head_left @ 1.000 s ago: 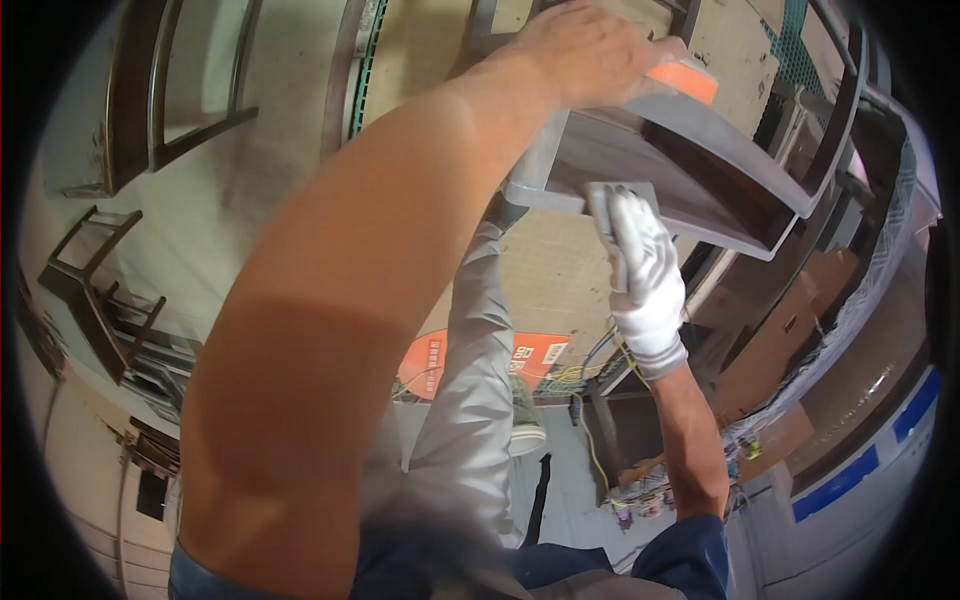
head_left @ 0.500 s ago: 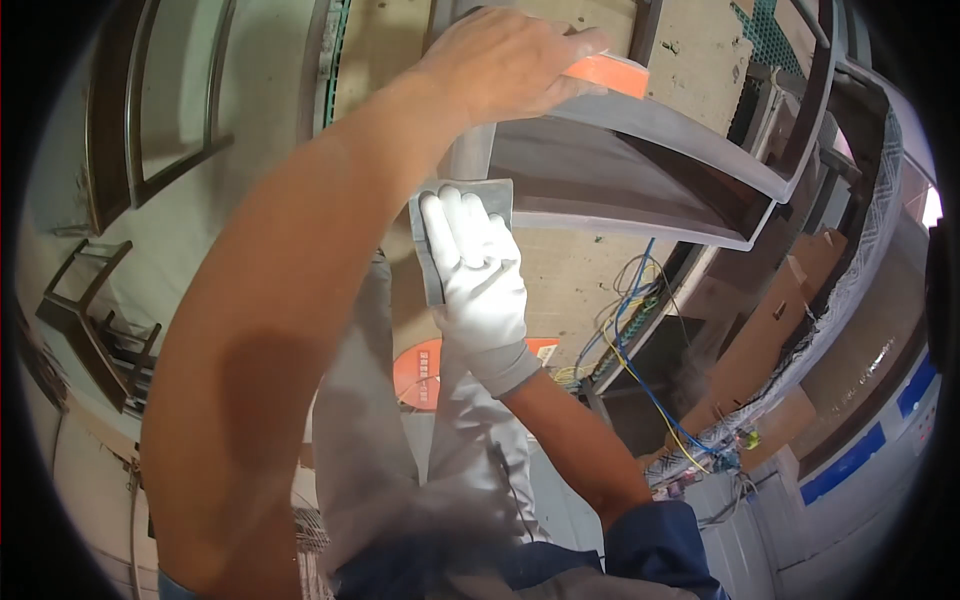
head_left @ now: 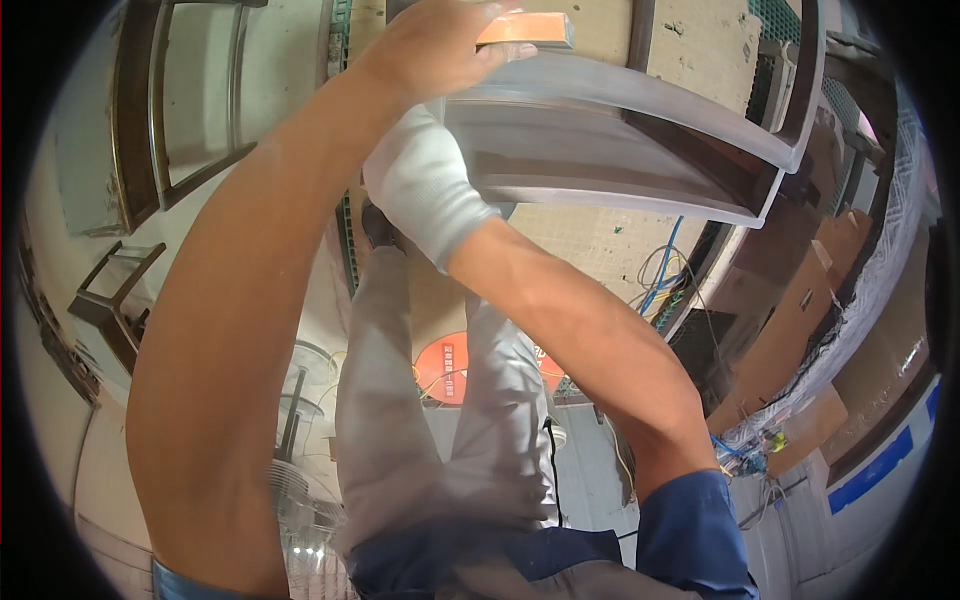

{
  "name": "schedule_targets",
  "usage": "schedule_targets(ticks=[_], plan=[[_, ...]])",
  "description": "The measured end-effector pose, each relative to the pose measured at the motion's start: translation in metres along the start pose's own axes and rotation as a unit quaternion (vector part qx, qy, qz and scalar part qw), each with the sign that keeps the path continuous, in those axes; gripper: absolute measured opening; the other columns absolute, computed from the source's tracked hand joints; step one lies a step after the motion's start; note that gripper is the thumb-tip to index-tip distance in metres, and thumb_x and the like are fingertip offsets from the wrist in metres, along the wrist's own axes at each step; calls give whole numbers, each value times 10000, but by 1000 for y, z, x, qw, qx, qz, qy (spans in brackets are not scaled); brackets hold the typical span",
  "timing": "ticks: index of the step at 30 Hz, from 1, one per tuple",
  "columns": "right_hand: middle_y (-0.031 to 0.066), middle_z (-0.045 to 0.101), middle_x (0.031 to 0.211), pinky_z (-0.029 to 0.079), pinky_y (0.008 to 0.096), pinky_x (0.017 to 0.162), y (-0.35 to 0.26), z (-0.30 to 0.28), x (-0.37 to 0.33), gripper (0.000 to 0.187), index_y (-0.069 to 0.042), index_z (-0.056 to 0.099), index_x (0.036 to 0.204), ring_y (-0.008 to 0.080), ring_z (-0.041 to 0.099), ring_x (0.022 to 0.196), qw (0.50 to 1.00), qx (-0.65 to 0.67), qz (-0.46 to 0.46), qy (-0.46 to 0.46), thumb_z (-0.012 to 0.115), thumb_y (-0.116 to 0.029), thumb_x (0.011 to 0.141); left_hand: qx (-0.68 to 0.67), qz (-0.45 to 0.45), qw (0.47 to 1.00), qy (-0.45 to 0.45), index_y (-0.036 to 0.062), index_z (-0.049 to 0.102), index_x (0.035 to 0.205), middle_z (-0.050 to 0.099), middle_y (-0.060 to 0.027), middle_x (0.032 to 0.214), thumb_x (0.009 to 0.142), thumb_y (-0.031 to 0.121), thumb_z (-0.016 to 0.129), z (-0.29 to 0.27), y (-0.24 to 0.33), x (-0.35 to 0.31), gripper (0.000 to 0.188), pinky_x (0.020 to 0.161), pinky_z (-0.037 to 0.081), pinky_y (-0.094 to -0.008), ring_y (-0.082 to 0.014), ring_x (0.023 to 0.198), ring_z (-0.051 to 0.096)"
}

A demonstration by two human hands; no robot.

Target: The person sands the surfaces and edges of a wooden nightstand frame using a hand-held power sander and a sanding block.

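Observation:
My bare left hand [head_left: 430,55] is closed on a sanding block [head_left: 525,29] with an orange face and a grey end. It is at the top, by the left end of a curved, grey-coated rail [head_left: 640,88] on a brown wooden furniture frame [head_left: 590,145]. Just below, my right hand [head_left: 420,180] wears a white glove with a grey cuff and reaches up to the left end of this frame. My left wrist and the glove's own back hide its fingers, so what it holds does not show.
Dark wooden frames [head_left: 130,120] stand at the left. Below my hands lies a red round sign [head_left: 442,368] near my legs. Blue and yellow cables [head_left: 665,275] hang to the right, beside cardboard [head_left: 800,310] and a plastic-wrapped edge [head_left: 860,300].
My left hand has moved left with the sanding block. My right hand has gone up and left, behind my left wrist; the grey abrasive sheet under its fingers is now out of sight.

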State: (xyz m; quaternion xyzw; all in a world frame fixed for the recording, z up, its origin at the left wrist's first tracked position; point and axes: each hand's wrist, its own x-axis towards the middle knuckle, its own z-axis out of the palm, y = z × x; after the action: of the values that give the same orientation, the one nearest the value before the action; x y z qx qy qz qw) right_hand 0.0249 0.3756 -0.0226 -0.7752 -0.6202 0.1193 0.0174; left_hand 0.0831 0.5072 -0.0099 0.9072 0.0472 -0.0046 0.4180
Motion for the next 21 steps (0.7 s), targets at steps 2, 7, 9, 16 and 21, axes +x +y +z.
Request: schedule_targets(ticks=[2, 7, 9, 16, 21], plan=[[99, 723, 972, 500, 405, 805, 1, -1, 8, 178, -107, 759, 959, 271, 670, 946, 999, -27, -38, -3, 598, -132, 890, 78, -55, 995, 17, 136, 657, 1303, 728, -182, 911, 945, 483, 684, 9, -13, 3, 499, 802, 552, -484, -403, 902, 712], [93, 720, 820, 510, 427, 765, 8, 6, -30, 140, -105, 749, 843, 293, 680, 775, 979, 82, -183, -27, 631, -180, 832, 103, -105, 989, 18, 50, 684, 1242, 723, -163, 977, 953, 453, 716, 9, 7, -5, 497, 871, 509, -430, -340, 912, 645], [94, 718, 799, 508, 433, 785, 20, 16, -12, 131, -106, 742, 829, 290, 683, 758, 982, 159, -90, 44, 638, -186, 829, 118, -109, 987, 5, 71, 681, 1292, 729, -163, 1030, 957, 431, 704, 12, 11, 0, 492, 901, 507, -442, -354, 985, 645], [210, 696, 1100, 514, 456, 930, 28, -8, -86, 316, -33, 700, 1147, 339, 672, 1011, 946, 312, -70, 60, 629, -139, 859, 104, -63, 992, 5, 66, 656, 1334, 707, -186, 1196, 956, 321, 708, 21, 1, 4, 459, 940, 495, -468, -414, 1062, 628], [213, 602, 1378, 438, 468, 1112, 85, -91, -200, 536, -30, 559, 1454, 410, 565, 1269, 861, 463, 197, 76, 620, -96, 926, 94, -120, 987, 53, 55, 688, 1262, 716, -214, 1015, 941, 295, 729, 6, 0, -4, 403, 841, 498, -480, -429, 927, 627]])
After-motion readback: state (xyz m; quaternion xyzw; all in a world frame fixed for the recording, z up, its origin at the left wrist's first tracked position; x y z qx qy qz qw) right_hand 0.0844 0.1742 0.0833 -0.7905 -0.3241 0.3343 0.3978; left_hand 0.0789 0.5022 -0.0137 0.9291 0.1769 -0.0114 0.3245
